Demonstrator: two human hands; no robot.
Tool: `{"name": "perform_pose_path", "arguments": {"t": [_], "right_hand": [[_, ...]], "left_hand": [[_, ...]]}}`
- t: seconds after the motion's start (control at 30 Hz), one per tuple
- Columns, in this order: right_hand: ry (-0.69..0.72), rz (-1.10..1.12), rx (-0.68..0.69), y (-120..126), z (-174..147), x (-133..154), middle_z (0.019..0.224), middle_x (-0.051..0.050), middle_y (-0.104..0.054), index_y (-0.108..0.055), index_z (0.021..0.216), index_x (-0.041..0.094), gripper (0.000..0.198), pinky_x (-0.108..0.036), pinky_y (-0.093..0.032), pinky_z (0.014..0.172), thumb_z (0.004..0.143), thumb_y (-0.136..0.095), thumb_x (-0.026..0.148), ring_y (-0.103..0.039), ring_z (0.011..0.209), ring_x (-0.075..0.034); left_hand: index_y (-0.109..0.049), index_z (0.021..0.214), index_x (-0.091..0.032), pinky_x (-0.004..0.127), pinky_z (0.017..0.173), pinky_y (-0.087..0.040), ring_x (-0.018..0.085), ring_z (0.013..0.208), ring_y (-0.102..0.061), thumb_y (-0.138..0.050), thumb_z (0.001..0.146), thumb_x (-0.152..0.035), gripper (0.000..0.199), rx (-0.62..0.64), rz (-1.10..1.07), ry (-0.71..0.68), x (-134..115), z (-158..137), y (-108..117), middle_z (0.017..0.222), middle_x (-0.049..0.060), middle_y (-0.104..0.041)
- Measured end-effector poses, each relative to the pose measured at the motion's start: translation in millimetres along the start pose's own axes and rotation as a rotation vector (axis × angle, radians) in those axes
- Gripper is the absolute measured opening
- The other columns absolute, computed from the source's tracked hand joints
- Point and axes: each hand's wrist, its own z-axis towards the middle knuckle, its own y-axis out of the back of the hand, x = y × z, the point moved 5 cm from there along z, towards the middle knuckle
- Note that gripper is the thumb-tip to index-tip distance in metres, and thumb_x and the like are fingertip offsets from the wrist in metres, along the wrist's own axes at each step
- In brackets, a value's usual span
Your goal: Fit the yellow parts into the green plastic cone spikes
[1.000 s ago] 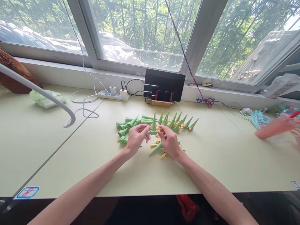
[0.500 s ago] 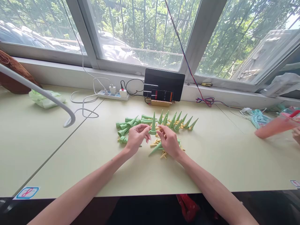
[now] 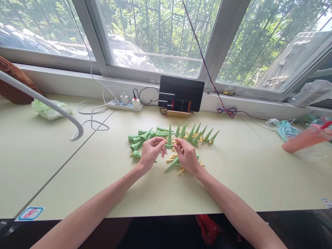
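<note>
Between my two hands a green plastic watering spike point(image 3: 169, 138) stands point up, its wide collar at the bottom. My left hand point(image 3: 153, 150) is closed, thumb and fingertips pinching at the spike's left side. From the right, my right hand point(image 3: 187, 155) also pinches at it; any small yellow piece under the fingertips is too hidden to make out. Loose green spikes point(image 3: 140, 141) lie heaped beyond my left hand. Behind my right hand several green spikes point(image 3: 190, 133) stand upright with yellow pegs at their bases. More yellow pegs point(image 3: 171, 159) lie scattered around, with another spike point(image 3: 172, 165) lying near my right wrist.
A tablet point(image 3: 181, 91) with a phone point(image 3: 178, 105) before it leans by the window. To its left is a white power strip point(image 3: 126, 106) with cables. A cup of pink drink point(image 3: 303, 140) stands at the right, and a grey curved rod point(image 3: 52, 107) crosses the left side.
</note>
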Motion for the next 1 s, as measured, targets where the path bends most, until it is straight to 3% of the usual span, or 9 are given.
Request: {"name": "perform_pose_path", "arguments": {"t": [1.0], "right_hand": [[-0.004, -0.003, 0.005, 0.7, 0.9, 1.4, 0.097, -0.008, -0.069, -0.059, 0.116, 0.018, 0.024, -0.029, -0.053, 0.064, 0.100, -0.047, 0.032, -0.063, 0.070, -0.016]], "left_hand": [[-0.063, 0.086, -0.014, 0.023, 0.044, -0.046, 0.011, 0.042, -0.055, -0.069, 0.079, -0.031, 0.019, 0.023, 0.043, -0.026, -4.4, -0.4, -1.9, 0.053, -0.001, -0.061]]}}
